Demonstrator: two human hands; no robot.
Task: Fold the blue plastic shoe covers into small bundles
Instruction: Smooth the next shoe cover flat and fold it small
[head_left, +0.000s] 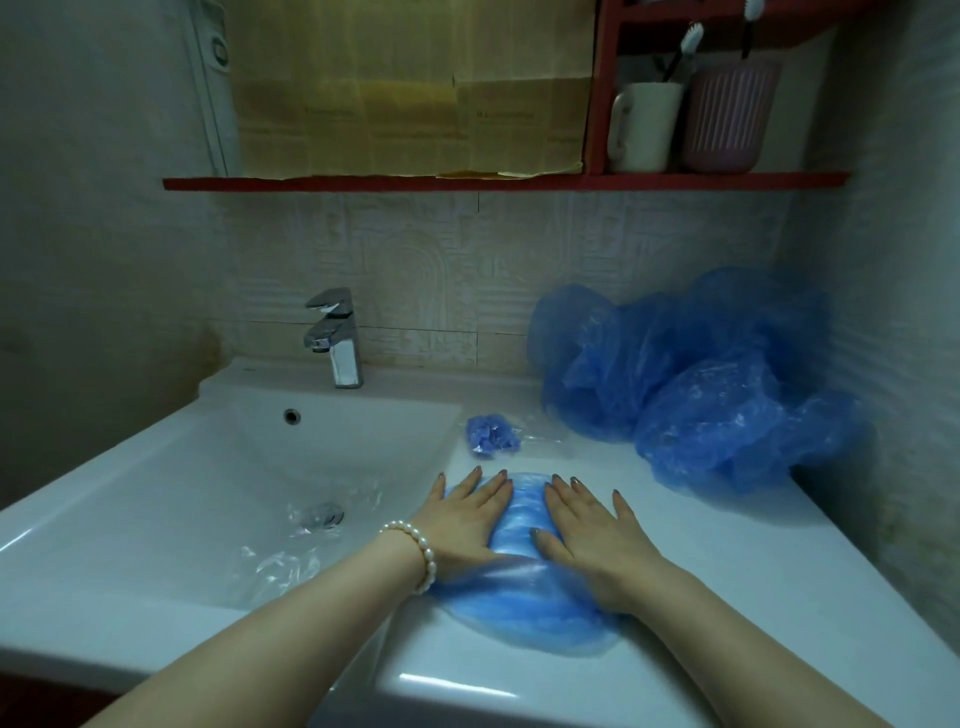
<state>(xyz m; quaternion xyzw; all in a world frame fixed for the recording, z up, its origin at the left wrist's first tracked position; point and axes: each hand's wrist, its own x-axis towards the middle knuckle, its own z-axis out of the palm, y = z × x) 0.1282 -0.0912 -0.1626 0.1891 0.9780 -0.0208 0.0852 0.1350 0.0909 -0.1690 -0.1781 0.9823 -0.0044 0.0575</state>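
Both our hands, left hand (464, 525) and right hand (597, 540), fingers straight, flattening a crinkled translucent blue shoe cover (524, 597) on the glossy white counter (727, 597), a puffy unfolded pile (701, 384) beyond.

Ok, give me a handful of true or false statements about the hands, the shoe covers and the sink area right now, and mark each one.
1. Both hands press flat on one shoe cover on the countertop. True: the left hand and right hand lie on it with straight fingers.
2. A small folded bundle sits beyond the hands. True.
3. The pile of loose shoe covers lies in the sink basin. False: it is on the countertop at the right, by the wall.
4. Water runs from the faucet. False: no stream shows.
5. The pearl bracelet is on the right wrist. False: the left.
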